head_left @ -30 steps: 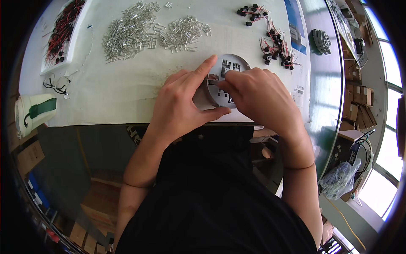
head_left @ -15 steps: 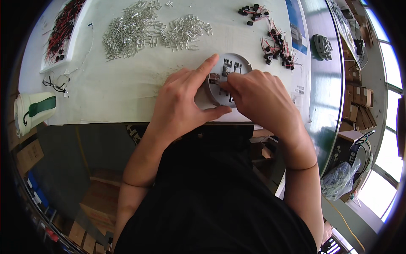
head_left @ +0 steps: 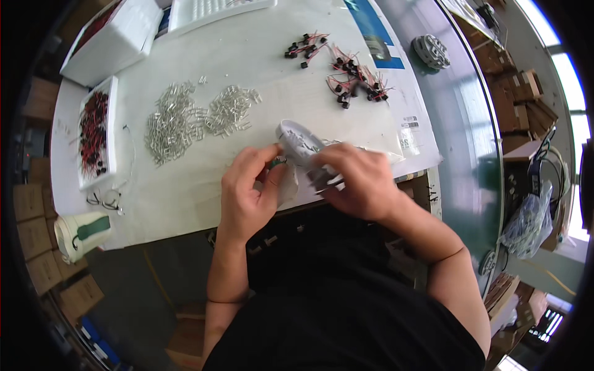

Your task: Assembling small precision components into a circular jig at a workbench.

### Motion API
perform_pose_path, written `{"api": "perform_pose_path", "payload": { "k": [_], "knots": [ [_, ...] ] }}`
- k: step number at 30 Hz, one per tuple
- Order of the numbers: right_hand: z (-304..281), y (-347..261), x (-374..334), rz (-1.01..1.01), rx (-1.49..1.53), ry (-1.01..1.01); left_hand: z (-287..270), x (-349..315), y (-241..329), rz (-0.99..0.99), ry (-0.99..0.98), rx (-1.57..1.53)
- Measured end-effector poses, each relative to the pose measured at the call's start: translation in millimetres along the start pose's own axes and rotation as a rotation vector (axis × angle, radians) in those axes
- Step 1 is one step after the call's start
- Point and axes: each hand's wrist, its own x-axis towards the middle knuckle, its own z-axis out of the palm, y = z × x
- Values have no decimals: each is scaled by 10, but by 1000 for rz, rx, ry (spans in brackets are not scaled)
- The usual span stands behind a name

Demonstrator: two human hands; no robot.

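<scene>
My right hand (head_left: 365, 182) is closed around the side of a round, shallow grey housing (head_left: 297, 137), which is lifted and tilted on edge above the table's front edge. Beneath those fingers, a dark grey part (head_left: 323, 179) is smeared by motion. Just left of the housing, my left hand (head_left: 250, 188) pinches a small green piece (head_left: 278, 162) between thumb and fingertips; its kind is unclear. Beyond my hands lie two heaps of small U-shaped metal pieces (head_left: 173, 123) and several black components with red and black wires (head_left: 356, 80).
A white tray (head_left: 111, 133) of wired parts stands at the left, below a white foam box (head_left: 117, 46). Glasses (head_left: 110, 200) and a cream and green container (head_left: 77, 235) sit at the left front corner. A grey casting (head_left: 431, 52) rests at the right.
The round housing, flat on the table before, is now raised and tilted in my right hand. My left hand has left its rim and pinches a small green piece. The view has turned.
</scene>
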Motion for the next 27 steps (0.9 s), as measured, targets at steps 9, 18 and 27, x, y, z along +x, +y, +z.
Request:
{"api": "perform_pose_path", "payload": {
  "k": [9, 18, 27],
  "knots": [
    [-2498, 3667, -1514, 790, 18, 1134, -66, -54, -96, 59, 84, 231],
    [-2557, 4000, -1396, 1193, -966, 656, -22, -71, -80, 117, 33, 451],
    [-1384, 3379, 57, 900, -529, 154, -20, -96, -109, 113, 46, 464]
  ]
}}
